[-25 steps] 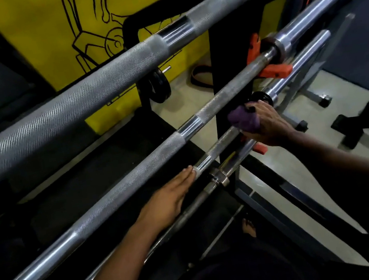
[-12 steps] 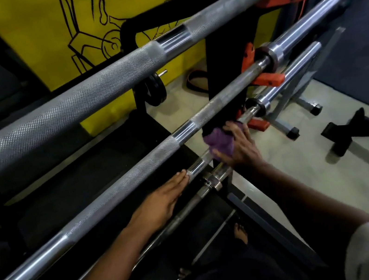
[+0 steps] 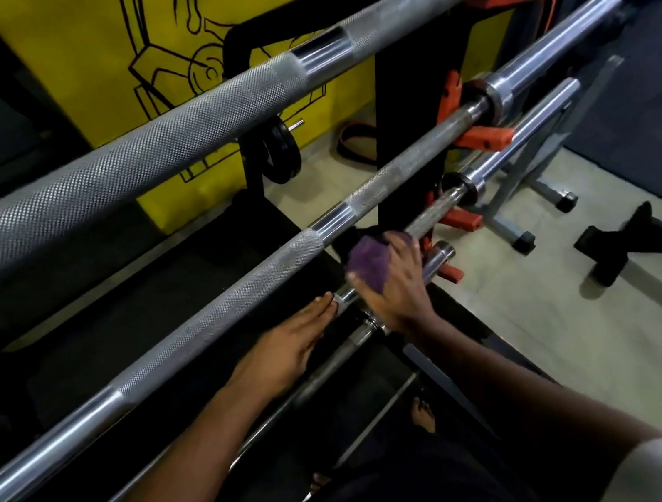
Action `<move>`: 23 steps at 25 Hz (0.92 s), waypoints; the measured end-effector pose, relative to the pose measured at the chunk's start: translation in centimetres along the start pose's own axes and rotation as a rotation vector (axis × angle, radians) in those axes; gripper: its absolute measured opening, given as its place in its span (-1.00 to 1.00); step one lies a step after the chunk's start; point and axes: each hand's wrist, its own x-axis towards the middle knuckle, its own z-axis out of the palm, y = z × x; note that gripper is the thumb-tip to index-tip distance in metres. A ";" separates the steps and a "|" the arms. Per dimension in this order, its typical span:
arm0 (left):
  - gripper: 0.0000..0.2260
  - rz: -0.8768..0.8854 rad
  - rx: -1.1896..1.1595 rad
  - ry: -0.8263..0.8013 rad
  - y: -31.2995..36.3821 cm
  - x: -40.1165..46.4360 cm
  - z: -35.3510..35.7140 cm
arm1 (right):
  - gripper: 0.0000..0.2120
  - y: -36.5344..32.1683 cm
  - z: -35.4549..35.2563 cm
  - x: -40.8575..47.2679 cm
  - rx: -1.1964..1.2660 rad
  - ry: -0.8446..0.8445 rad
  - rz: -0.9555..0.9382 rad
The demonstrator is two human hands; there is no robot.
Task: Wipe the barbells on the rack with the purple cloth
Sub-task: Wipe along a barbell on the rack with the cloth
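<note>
Black rack (image 3: 401,116) with orange hooks carries several barbells. On the third barbell (image 3: 434,213) down, the right hand (image 3: 392,284) has its fingers curled around the purple cloth (image 3: 368,264), gripping it against the shaft. The left hand (image 3: 289,352) rests on it nearby, fingers straight.

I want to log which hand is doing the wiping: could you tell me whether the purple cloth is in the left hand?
No, the right hand grips the purple cloth against the barbell.
</note>
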 end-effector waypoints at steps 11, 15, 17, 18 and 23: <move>-0.40 -0.026 0.023 -0.034 0.3 -0.2 -0.3 | -0.52 8.8 -6.5 5.4 -0.043 -0.080 0.036; -0.44 -0.034 0.008 -0.022 0.7 -0.2 -0.5 | -0.62 2.4 -4.0 -1.8 1.113 0.322 0.554; -0.44 -0.032 -0.001 -0.021 0.7 -0.1 -0.5 | -0.63 1.7 -2.2 -4.8 1.522 0.431 0.794; -0.45 -0.027 -0.009 -0.029 0.6 0.0 -0.5 | -0.56 1.9 -1.2 -5.7 1.687 0.435 0.874; -0.46 -0.044 -0.048 -0.054 0.9 0.2 -0.7 | -0.46 3.9 0.8 -1.5 2.007 0.402 0.790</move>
